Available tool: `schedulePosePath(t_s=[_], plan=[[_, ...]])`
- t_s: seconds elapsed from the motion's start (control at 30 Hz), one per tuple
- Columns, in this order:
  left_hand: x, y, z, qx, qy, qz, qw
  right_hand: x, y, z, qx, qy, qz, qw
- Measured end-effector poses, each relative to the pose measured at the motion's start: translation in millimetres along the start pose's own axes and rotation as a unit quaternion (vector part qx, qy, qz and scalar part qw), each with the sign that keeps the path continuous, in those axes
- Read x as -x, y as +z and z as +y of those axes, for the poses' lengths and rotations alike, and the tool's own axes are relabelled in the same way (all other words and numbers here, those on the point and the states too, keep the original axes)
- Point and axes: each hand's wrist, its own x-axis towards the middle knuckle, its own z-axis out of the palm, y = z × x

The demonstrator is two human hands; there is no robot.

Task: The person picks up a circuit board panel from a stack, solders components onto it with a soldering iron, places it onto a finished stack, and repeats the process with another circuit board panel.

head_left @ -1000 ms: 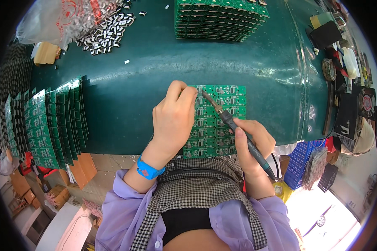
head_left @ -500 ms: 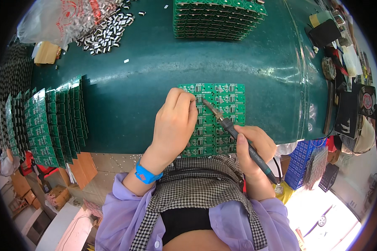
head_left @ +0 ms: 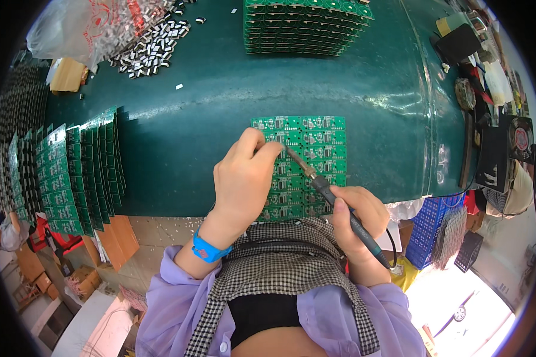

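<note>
The green board point(head_left: 324, 152) lies flat on the dark green tabletop point(head_left: 184, 131), right in front of the person. It has two rows of small parts side by side, going from top to bottom.

The left hand point(head_left: 242, 178) is over the left side of the board. Its fingers are bent in with the tips low and close to the board, but the tips are small and partly hidden, so I cannot tell if they are shut or hold some tiny thing.

The right hand point(head_left: 362, 217) has its fingers closed around the dark handle of a soldering iron point(head_left: 320, 183). The iron slants up to the left, and its thin tip is over the board, just beside the left fingertips.

A blue band point(head_left: 208, 249) is on the left wrist. The person wears a checked apron point(head_left: 280, 276) and purple sleeves point(head_left: 173, 303).

Far across the tabletop is a tall stack of green boards point(head_left: 307, 30). To the left are more boards point(head_left: 59, 178), and behind them a clear bag point(head_left: 71, 35) beside a heap of little silver parts point(head_left: 152, 50).
</note>
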Motion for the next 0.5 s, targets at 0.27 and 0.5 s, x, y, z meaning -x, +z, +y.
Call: schedulePosePath(t_s=[0.27, 0.5], plan=[[8.2, 3.0, 0.5, 0.111, -0.03, 0.019, 0.993, 4.7, -0.7, 2.3, -0.012, -0.02, 0.009, 1.0], [8.4, 2.5, 4.1, 0.116, -0.036, -0.002, 0.993, 7.2, 0.8, -0.4, -0.013, -0.024, 0.006, 1.0]])
